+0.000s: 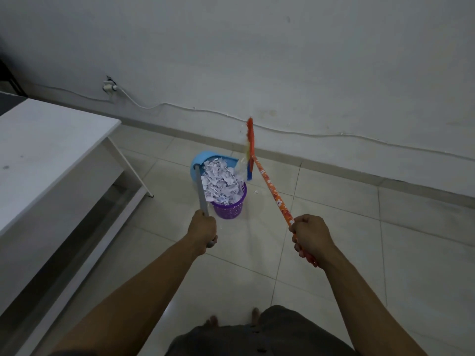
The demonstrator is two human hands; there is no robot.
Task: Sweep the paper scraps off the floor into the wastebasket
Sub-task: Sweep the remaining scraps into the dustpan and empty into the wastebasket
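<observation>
A purple mesh wastebasket (229,208) stands on the tiled floor, heaped with white paper scraps (221,185). Tipped over its far rim is a blue dustpan (199,160). My left hand (202,228) is shut on the dustpan's grey handle (200,191). My right hand (309,233) grips the orange patterned broom handle (272,191). The broom head (249,142) is raised, standing on edge at the dustpan's right side, with pale bristles against the scraps. A couple of small scraps (255,191) lie on the floor just right of the basket.
A white table (51,140) fills the left side, its leg (133,170) close to the basket. A white cable (308,134) runs along the wall from a socket (109,86). My bare feet (232,318) stand on the tiles near the bottom edge.
</observation>
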